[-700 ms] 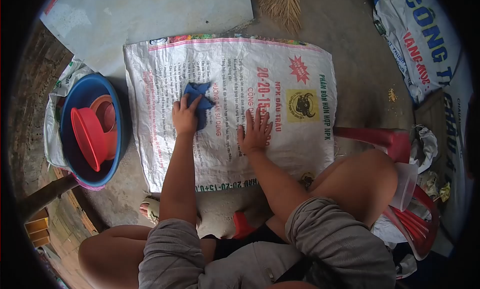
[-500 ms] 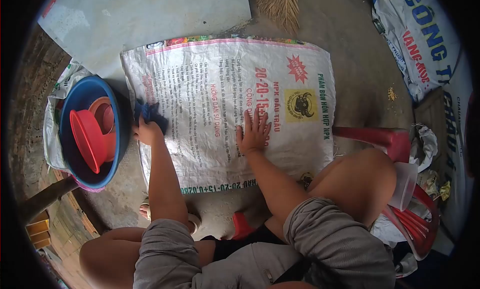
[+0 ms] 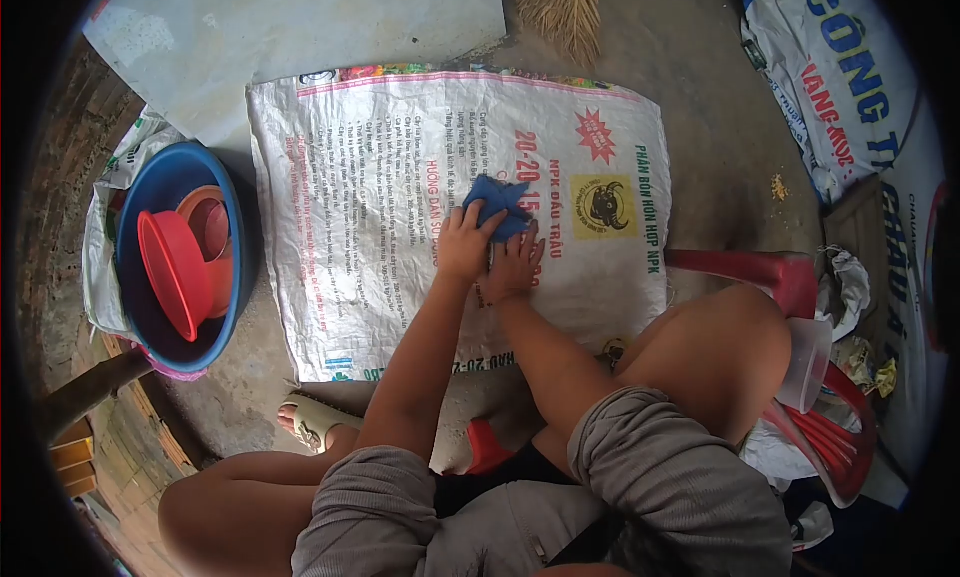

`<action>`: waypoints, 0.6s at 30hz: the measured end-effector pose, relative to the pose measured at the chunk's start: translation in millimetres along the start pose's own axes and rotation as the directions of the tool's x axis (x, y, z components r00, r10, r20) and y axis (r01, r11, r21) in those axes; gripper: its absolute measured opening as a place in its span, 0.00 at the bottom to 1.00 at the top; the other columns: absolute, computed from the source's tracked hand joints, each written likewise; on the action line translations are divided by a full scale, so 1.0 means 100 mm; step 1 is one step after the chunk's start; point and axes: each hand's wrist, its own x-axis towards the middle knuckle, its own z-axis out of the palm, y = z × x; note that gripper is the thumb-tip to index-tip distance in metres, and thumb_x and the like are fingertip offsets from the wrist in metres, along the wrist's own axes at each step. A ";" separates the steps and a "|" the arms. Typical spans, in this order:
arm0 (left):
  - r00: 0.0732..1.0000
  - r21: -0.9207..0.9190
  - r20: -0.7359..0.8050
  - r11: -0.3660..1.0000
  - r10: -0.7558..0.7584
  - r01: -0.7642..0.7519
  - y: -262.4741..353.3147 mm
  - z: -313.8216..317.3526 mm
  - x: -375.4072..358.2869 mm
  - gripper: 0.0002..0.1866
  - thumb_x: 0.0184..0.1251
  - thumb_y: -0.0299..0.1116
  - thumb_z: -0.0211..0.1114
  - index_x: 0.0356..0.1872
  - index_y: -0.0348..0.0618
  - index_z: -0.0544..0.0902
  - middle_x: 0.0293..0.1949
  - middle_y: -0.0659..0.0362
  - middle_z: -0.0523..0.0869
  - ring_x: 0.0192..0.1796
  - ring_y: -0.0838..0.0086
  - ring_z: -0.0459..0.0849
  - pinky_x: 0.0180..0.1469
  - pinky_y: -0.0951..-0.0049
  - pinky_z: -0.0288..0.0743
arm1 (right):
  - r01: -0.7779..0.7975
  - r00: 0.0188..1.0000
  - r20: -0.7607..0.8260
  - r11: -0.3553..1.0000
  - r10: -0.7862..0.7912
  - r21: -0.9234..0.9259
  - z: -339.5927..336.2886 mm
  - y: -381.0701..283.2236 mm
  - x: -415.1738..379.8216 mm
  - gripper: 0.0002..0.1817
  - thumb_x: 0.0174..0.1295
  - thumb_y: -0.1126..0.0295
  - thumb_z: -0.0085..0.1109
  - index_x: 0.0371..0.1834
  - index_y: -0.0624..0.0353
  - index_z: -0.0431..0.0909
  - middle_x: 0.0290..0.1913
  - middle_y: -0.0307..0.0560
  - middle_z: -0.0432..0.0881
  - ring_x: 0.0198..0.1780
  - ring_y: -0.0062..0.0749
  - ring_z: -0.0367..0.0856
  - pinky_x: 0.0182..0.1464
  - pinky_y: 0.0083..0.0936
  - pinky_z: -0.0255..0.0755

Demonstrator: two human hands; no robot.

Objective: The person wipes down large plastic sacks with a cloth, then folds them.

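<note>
The left hand [image 3: 462, 245] grips the blue cloth [image 3: 496, 203] on the sack [image 3: 400, 187]; the right hand [image 3: 512, 267] lies flat and open, pinning it. Wipe with even pressure.

A rural home yard: bare concrete floor [image 3: 700, 107], printed fertilizer sacks [image 3: 400, 177], a blue plastic basin [image 3: 160, 187], a straw broom [image 3: 565, 12].

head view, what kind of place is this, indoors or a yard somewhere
Probably a rural yard or outdoor work area: bare concrete floor, printed fertilizer sack spread flat on it, straw broom, and a blue basin beside a brick edge.
</note>
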 end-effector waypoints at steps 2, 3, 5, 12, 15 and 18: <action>0.997 0.097 0.024 0.993 -0.069 0.066 -0.41 -0.29 -0.01 0.30 0.49 0.28 0.65 0.55 0.73 0.83 0.58 0.62 0.77 0.50 0.63 0.76 0.54 0.65 0.74 | 0.034 0.979 -0.205 0.990 -0.005 0.136 0.21 0.00 0.03 0.34 0.63 0.48 0.50 0.72 0.47 0.65 0.74 0.56 0.57 0.79 0.61 0.40 0.74 0.64 0.31; 0.988 0.184 -0.027 0.971 -0.151 0.154 -0.69 -0.37 -0.03 0.29 0.52 0.25 0.62 0.56 0.72 0.83 0.59 0.63 0.77 0.52 0.63 0.75 0.55 0.64 0.72 | 0.090 0.915 -0.402 0.960 0.025 0.264 0.29 0.00 0.04 0.34 0.64 0.48 0.50 0.74 0.44 0.63 0.77 0.53 0.53 0.79 0.61 0.40 0.74 0.64 0.31; 0.880 0.195 -0.184 0.861 -0.438 0.470 -1.23 -0.57 -0.13 0.31 0.51 0.22 0.58 0.54 0.74 0.84 0.59 0.63 0.77 0.52 0.61 0.75 0.55 0.66 0.74 | 0.079 0.925 -0.379 0.961 0.029 0.266 0.31 0.00 0.04 0.34 0.64 0.49 0.49 0.74 0.42 0.62 0.79 0.51 0.50 0.79 0.61 0.40 0.74 0.64 0.33; 0.171 -0.132 -0.445 0.253 -0.879 0.959 -1.93 -1.12 -0.03 0.26 0.53 0.25 0.57 0.52 0.67 0.87 0.55 0.56 0.79 0.55 0.52 0.73 0.57 0.59 0.72 | 0.085 0.927 -0.376 0.968 0.011 0.237 0.30 0.00 0.01 0.34 0.65 0.50 0.49 0.75 0.44 0.61 0.79 0.50 0.48 0.78 0.62 0.40 0.73 0.65 0.37; 0.485 -0.066 -0.578 0.629 -0.656 0.774 -1.39 -0.76 0.37 0.24 0.55 0.25 0.61 0.55 0.56 0.84 0.55 0.51 0.77 0.54 0.51 0.72 0.54 0.57 0.73 | 0.094 0.924 -0.383 0.969 0.001 0.229 0.30 -0.01 0.01 0.34 0.64 0.51 0.49 0.75 0.45 0.61 0.79 0.50 0.49 0.78 0.64 0.41 0.73 0.65 0.37; 0.885 -0.104 -0.286 0.930 -0.368 0.353 -0.43 -0.56 0.71 0.29 0.51 0.27 0.66 0.58 0.61 0.81 0.54 0.53 0.77 0.53 0.55 0.74 0.53 0.60 0.74 | 0.092 0.929 -0.371 0.974 -0.009 0.206 0.31 -0.01 0.00 0.34 0.64 0.51 0.49 0.75 0.45 0.61 0.79 0.51 0.49 0.78 0.64 0.41 0.73 0.65 0.38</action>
